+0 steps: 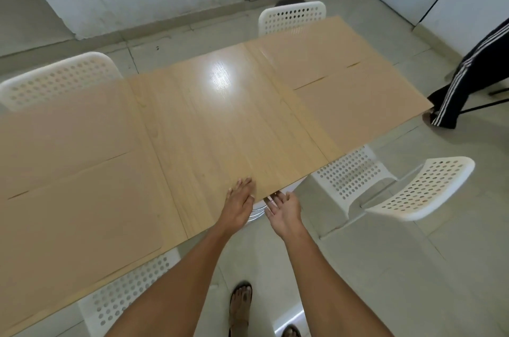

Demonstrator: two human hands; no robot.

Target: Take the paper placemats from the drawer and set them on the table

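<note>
Tan paper placemats lie flat on the light wooden table. Two are on its left part, a far one and a near one. Two more are on its right part, one at the back and one nearer. My left hand rests flat, palm down, on the table's near edge in the middle. My right hand is just beside it, palm up and fingers spread, with its fingertips under the table edge. Neither hand holds anything. No drawer shows.
White perforated chairs stand around the table: back left, back right, near right and one tucked under the near left. A person's leg in black striped trousers is at the right. My sandalled feet are on the tiled floor.
</note>
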